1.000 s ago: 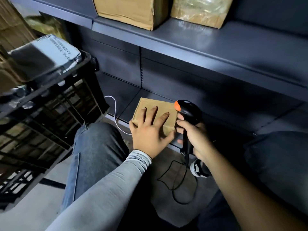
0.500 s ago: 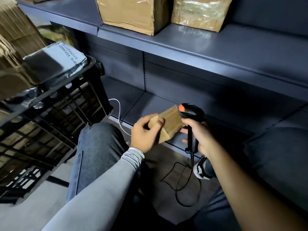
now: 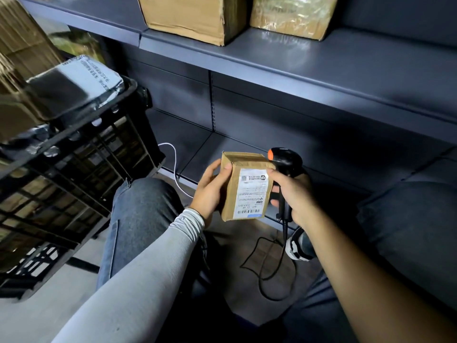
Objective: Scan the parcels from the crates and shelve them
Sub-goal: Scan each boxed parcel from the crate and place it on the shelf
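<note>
At centre frame, the left hand [image 3: 212, 194] grips a brown parcel [image 3: 243, 186], label up; just right, the right hand [image 3: 295, 195] clutches the scanner [image 3: 286, 162].

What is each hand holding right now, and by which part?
The left hand grips the small brown parcel by its left edge, label facing up. The right hand holds the barcode scanner by its handle, a fingertip touching the parcel's right edge.
</note>
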